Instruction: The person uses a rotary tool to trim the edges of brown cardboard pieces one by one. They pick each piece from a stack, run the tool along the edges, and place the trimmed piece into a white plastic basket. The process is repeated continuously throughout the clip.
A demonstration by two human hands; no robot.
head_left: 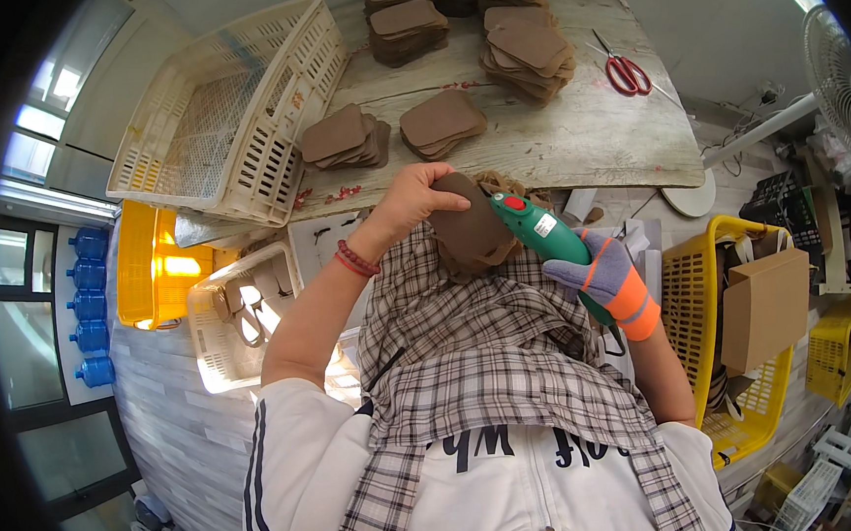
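Observation:
My left hand (411,203), with a red bead bracelet at the wrist, is closed on a brown rounded flat piece (470,221) above my lap. My right hand (606,275), in a grey and orange glove, grips a green handheld power cutter (549,231) with a red button. Its tip touches or nearly touches the piece's right edge; the blade is too small to make out. Crumpled brown material (465,261) lies just under the piece, over my plaid apron (478,316).
Stacks of similar brown pieces (443,121) lie on the worn table (413,87), with red-handled scissors (626,74) at the far right. A cream plastic crate (285,157) stands at the table's left. Yellow basket (691,316) and cardboard box (766,311) are right; a white basket (220,364) is left.

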